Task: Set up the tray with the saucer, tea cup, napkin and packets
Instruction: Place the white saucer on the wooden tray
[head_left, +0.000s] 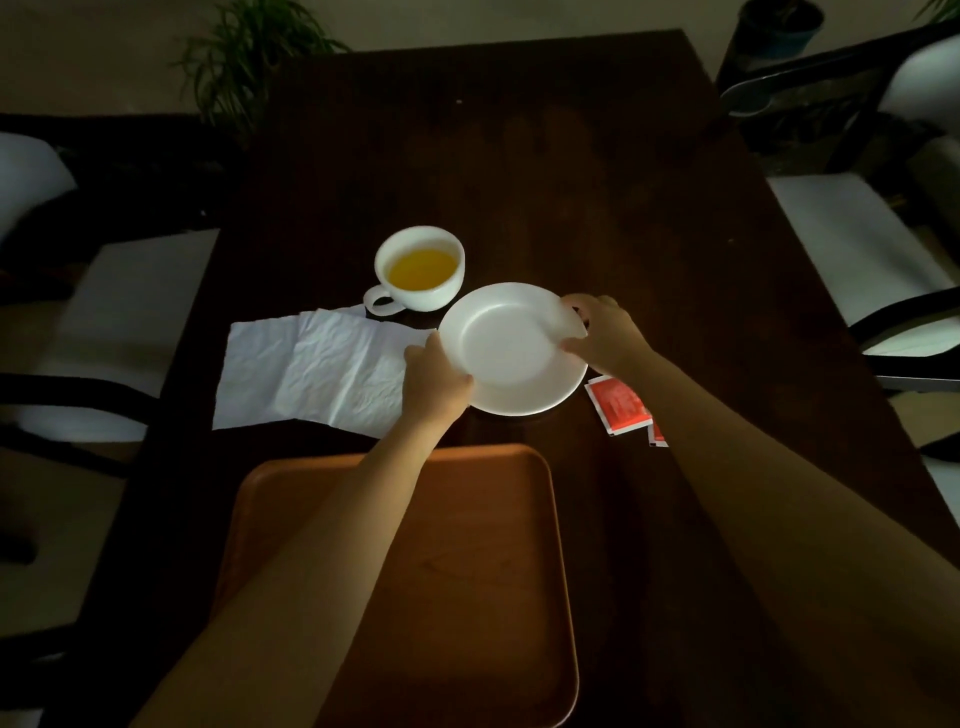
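A white saucer (511, 348) is at the table's middle, just beyond the brown wooden tray (483, 545). My left hand (434, 384) grips its near-left rim and my right hand (602, 332) grips its right rim. Whether the saucer rests on the table or is lifted I cannot tell. A white tea cup (421, 270) with yellow liquid stands behind the saucer to the left. A crumpled white napkin (311, 369) lies flat left of the saucer. Red packets (621, 405) lie right of the saucer, partly under my right forearm.
The dark wooden table (519, 156) stretches away from me. Chairs with white seats stand on the left (104, 322) and right (852, 249). A potted plant (244, 57) is past the far left corner.
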